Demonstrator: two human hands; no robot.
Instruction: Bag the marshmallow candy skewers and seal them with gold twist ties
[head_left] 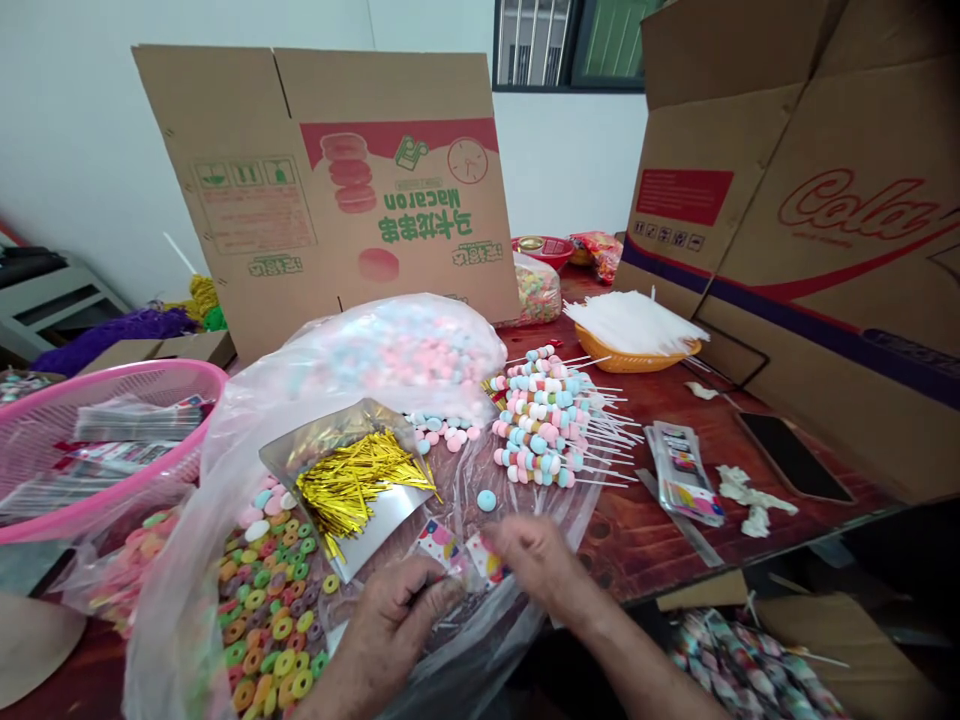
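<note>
My left hand (386,620) is closed, with thumb and fingers pinching a small clear plastic bag (441,543) printed with coloured dots. Close beside it, my right hand (541,565) grips a printed part of the same kind of packaging; I cannot tell whether it is one bag or two. Just beyond the hands lies a single blue candy (487,500). Gold twist ties (352,480) fill an opened silver pouch to the left. Skewers of pink, white and blue candy (536,425) are piled ahead on the plastic sheet.
Ring candies (277,620) lie at the left, near a pink basket (214,385) of printed bags. Behind stand a Macaron carton (405,90) and a Cola carton (847,260). On the right are a yellow basket (637,360) of white sticks, a bag stack (682,470) and a phone (795,455).
</note>
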